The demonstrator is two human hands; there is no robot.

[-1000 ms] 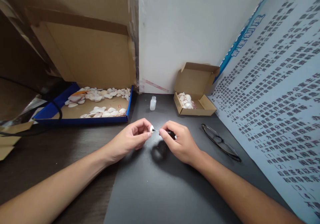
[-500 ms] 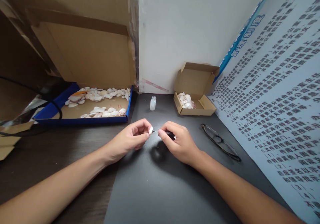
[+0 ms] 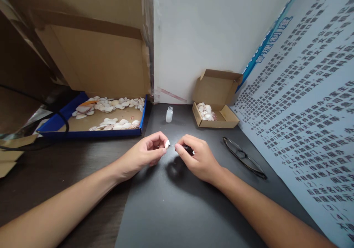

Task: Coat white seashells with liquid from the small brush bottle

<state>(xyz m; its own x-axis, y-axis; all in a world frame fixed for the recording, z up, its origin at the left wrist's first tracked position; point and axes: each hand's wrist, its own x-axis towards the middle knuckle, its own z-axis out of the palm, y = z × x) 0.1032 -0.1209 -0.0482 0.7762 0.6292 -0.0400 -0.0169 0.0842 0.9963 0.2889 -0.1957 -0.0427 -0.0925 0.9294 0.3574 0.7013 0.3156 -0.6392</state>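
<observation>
My left hand [image 3: 149,149] pinches a small white seashell [image 3: 167,144] between thumb and fingertips, above the dark mat. Facing it, my right hand [image 3: 195,154] is closed on a thin tool with a fine tip [image 3: 171,145], perhaps a small brush. That tip points at the shell and sits at or very near its edge; whether they touch I cannot tell. Most of the tool is hidden by the right fingers. Just beyond both hands, a small whitish bottle [image 3: 169,115] stands upright on the mat with no cap on its neck.
At the back left, a blue-edged cardboard box [image 3: 91,133] holds many seashells [image 3: 118,104]. A smaller open cardboard box [image 3: 228,117] at the back right contains more shells [image 3: 205,111]. Black-framed glasses [image 3: 243,157] lie right of my right hand. A black cable [image 3: 62,117] hangs at the left.
</observation>
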